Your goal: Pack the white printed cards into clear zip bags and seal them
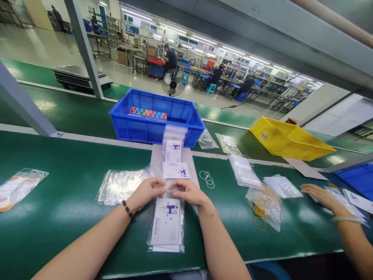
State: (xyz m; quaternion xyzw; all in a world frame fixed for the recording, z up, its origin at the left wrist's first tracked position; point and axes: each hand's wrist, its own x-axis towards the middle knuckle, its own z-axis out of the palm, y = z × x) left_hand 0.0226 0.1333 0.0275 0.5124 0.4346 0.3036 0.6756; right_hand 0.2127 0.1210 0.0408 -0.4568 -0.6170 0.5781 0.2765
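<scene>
My left hand (147,191) and my right hand (189,192) meet at the top edge of a clear plastic bag (167,223) that holds a white printed card. Both hands pinch the bag's mouth, fingers closed on it. The bag lies flat on the green table in front of me. Just beyond my fingers lie two more white cards (175,169), one behind the other. A heap of empty clear bags (121,184) sits to the left of my left hand.
A blue crate (136,130) stands behind the cards, a yellow bin (287,140) at the right. Rubber bands (207,178), more bags (244,171) and a bag of bands (264,206) lie right. A co-worker's hand (319,193) rests far right. A packaged item (19,186) lies left.
</scene>
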